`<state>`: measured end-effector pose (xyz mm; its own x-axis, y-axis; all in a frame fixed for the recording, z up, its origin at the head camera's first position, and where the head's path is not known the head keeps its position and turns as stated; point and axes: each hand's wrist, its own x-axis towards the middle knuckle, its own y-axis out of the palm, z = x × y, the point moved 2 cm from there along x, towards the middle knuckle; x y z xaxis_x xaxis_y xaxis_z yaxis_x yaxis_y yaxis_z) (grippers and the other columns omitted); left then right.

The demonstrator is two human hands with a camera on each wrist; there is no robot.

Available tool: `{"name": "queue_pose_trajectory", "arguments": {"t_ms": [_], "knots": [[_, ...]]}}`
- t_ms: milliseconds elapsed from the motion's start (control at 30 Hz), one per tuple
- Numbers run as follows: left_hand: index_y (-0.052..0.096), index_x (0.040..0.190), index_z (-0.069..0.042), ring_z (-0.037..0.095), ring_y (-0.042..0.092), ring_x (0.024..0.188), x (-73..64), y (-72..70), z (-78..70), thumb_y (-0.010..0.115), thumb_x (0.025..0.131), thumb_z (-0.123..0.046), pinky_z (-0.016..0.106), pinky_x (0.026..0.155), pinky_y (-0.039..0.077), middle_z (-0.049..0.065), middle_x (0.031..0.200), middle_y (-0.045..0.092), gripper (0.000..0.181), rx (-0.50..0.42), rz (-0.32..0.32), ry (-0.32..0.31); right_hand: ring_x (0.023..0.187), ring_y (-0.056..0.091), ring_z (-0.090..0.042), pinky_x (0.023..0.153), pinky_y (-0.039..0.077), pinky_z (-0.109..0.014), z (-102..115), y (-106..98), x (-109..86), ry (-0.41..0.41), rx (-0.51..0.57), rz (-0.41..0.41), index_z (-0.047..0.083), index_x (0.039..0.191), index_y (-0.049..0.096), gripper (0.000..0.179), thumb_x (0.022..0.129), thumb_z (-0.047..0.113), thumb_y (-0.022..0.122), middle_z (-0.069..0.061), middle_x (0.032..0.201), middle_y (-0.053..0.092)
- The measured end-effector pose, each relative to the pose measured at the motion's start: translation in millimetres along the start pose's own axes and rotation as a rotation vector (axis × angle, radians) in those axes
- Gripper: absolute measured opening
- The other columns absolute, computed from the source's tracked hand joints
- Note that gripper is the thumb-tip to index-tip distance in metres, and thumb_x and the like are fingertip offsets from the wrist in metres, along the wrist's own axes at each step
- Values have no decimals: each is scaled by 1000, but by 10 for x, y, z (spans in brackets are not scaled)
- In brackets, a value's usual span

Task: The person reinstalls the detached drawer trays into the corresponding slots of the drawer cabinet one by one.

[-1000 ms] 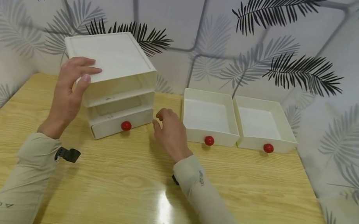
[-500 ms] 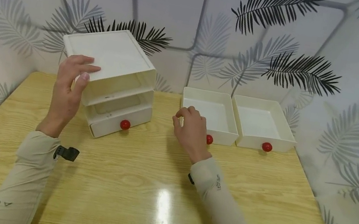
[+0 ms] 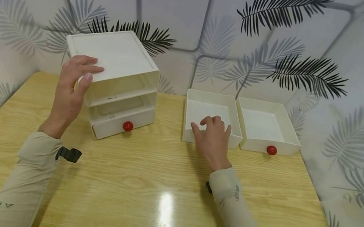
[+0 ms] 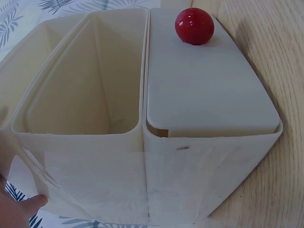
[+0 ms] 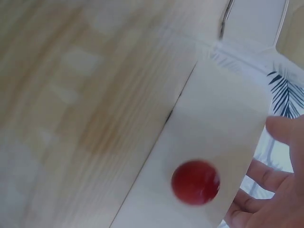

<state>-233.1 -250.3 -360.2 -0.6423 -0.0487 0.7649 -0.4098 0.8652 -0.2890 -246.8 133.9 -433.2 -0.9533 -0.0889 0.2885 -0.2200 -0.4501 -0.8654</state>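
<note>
A white drawer cabinet [image 3: 116, 54] stands at the left, turned slightly, with two hollow slots above a bottom drawer [image 3: 107, 127] that has a red ball knob [image 3: 128, 126]. My left hand [image 3: 71, 91] rests on its top left corner, fingers lying fairly straight and thumb at the front edge. A white tray-like drawer [image 3: 201, 106] lies right of the cabinet. My right hand [image 3: 214, 141] is over its front panel, thumb and fingers spread apart around the rim; contact is hard to tell. That drawer's red knob [image 5: 195, 182] shows in the right wrist view but is hidden in the head view.
A second white drawer [image 3: 259, 124] with a red knob [image 3: 271, 150] lies close beside the first, at the right. All stand on a wood-grain table [image 3: 125, 192]. Behind rises a leaf-patterned wall [image 3: 171, 7].
My right hand has moved right, from beside the cabinet to the front of the nearer loose drawer, and its fingers have spread. My left hand and the cabinet have stayed put.
</note>
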Motion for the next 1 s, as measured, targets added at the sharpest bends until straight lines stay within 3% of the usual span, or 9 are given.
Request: {"name": "queue_pose_trajectory", "arguments": {"t_ms": [167, 433, 633, 900, 1000], "knots": [[74, 120, 0, 26, 44, 142, -3, -9, 33, 49, 103, -25, 37, 125, 19, 20, 139, 63, 39, 12, 12, 9, 128, 55, -45, 119, 12, -81, -138, -44, -13, 47, -6, 33, 7, 111, 67, 54, 99, 59, 60, -20, 130, 59], [74, 119, 1, 27, 42, 144, -14, 16, -28, 47, 103, -22, 36, 125, 20, 22, 139, 62, 39, 16, -4, -38, 128, 55, -46, 118, 9, -82, -291, -132, -12, 113, -3, 20, 7, 107, 70, 69, 87, 73, 65, -19, 124, 63], [73, 120, 2, 28, 42, 145, -20, 20, -85, 47, 104, -21, 36, 124, 22, 23, 140, 61, 39, 14, -1, -36, 125, 59, -42, 114, 15, -84, -389, -183, -31, 119, -40, 6, 7, 103, 72, 70, 82, 74, 70, -20, 118, 69], [73, 120, 2, 30, 41, 145, -24, 24, -101, 46, 104, -21, 35, 123, 22, 23, 140, 60, 39, 19, -6, -45, 126, 60, -42, 117, 18, -81, -429, -182, -49, 88, -81, 31, 3, 105, 76, 70, 85, 70, 70, -22, 118, 70], [73, 120, 1, 28, 42, 145, -23, 26, -92, 47, 104, -22, 35, 123, 22, 22, 140, 61, 39, 24, -5, -36, 121, 62, -41, 117, 25, -77, -423, -176, -62, 79, -101, 39, 3, 105, 77, 69, 87, 68, 70, -20, 116, 71]]}}
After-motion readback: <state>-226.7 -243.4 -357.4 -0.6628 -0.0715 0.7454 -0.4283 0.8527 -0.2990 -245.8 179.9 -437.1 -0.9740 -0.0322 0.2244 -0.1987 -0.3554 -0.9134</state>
